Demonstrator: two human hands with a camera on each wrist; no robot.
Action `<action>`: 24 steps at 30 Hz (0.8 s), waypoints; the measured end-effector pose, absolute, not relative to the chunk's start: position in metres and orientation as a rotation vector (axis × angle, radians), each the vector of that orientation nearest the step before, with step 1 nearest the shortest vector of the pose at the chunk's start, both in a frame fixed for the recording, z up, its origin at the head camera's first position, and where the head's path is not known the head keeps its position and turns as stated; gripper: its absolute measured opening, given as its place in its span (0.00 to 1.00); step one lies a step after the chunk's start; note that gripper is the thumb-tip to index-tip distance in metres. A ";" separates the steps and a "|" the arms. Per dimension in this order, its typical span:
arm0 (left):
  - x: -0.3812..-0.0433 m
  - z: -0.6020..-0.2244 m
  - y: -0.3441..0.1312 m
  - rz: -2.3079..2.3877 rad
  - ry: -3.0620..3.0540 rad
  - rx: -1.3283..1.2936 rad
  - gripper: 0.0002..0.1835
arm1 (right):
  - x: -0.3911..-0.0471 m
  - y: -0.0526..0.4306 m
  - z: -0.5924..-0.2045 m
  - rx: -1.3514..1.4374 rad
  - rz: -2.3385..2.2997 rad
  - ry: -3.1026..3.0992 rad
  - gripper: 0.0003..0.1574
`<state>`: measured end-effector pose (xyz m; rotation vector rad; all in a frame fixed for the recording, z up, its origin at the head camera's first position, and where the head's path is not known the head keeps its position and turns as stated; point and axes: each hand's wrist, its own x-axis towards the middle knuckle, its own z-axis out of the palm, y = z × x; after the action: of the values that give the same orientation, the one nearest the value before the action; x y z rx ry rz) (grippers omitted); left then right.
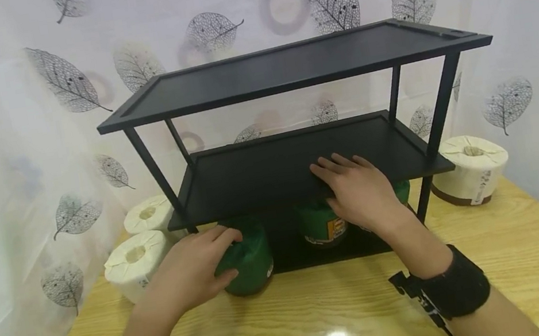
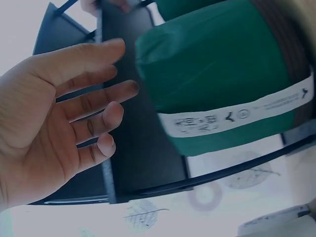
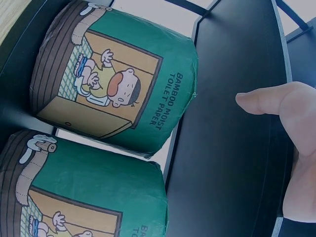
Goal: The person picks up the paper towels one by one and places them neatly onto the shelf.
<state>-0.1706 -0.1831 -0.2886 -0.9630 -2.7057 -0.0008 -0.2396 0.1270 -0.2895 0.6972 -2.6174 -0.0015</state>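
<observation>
My left hand (image 1: 196,269) is in front of the rack's lower left corner, fingers loosely bent and apart from a green-wrapped toilet paper roll (image 2: 217,84) in the left wrist view. That roll (image 1: 252,260) is at the left of the bottom shelf, overlapping its front edge. My right hand (image 1: 359,189) lies over the front edge of the middle shelf (image 1: 270,171), palm down, fingers extended, holding nothing. Below it, another green toilet paper roll (image 1: 322,227) sits under the shelf. In the right wrist view, two printed rolls (image 3: 123,79) lie beside my thumb.
A black rack (image 1: 296,65) with a flat top stands on the wooden table (image 1: 292,321). Cream-wrapped rolls (image 1: 137,260) are at its left, and another cream roll (image 1: 473,166) is at its right. A leaf-patterned curtain (image 1: 246,9) hangs behind and along the sides.
</observation>
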 end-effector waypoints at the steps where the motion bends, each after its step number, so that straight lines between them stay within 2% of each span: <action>1: -0.169 -0.286 -0.184 0.000 -2.692 -0.971 0.23 | -0.240 0.127 -0.289 0.697 -0.001 -2.614 0.35; 5: -0.168 -0.284 -0.187 0.012 -2.664 -1.001 0.16 | -0.240 0.127 -0.289 0.703 -0.003 -2.605 0.35; 24: -0.190 -0.307 -0.191 -0.059 -2.707 -0.920 0.16 | -0.238 0.126 -0.287 0.715 0.001 -2.599 0.36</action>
<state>-0.1902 -0.1906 -0.3065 -0.9202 -2.7073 -0.0589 -0.2384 0.1262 -0.2874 0.7145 -2.5990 0.0009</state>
